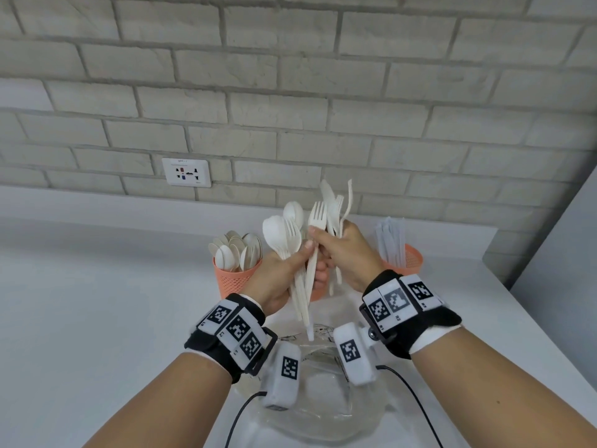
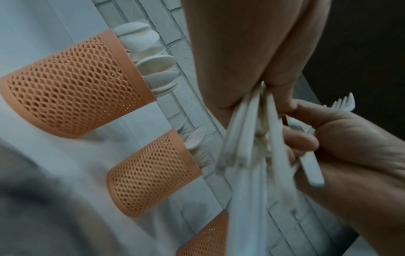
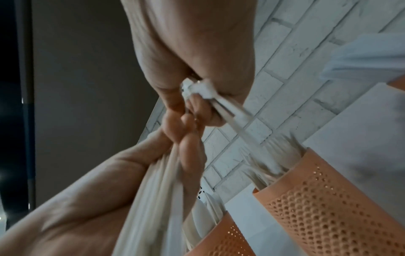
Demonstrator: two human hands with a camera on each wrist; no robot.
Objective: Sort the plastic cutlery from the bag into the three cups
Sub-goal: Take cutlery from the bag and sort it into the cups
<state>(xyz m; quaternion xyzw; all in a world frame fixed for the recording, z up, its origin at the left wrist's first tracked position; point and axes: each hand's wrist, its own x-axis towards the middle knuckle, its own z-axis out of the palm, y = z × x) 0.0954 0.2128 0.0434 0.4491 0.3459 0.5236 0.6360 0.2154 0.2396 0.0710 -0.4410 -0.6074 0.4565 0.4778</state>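
Observation:
Above the counter my left hand (image 1: 284,273) grips a bundle of white plastic spoons and forks (image 1: 287,234) by their handles. My right hand (image 1: 339,250) holds several knives and forks (image 1: 334,202), and its thumb and forefinger pinch a fork (image 1: 317,215) from the left bundle. Three orange mesh cups stand behind my hands: the left cup (image 1: 235,279) holds spoons, the right cup (image 1: 408,260) holds knives, and the middle cup (image 2: 153,173) holds forks. In the head view the middle cup is mostly hidden. The clear bag (image 1: 323,405) lies under my wrists.
A white counter (image 1: 97,302) runs up to a grey brick wall with a socket plate (image 1: 186,172). The counter's right edge (image 1: 517,318) drops off near the right cup. Black cables (image 1: 239,418) trail from the wrist cameras over the bag.

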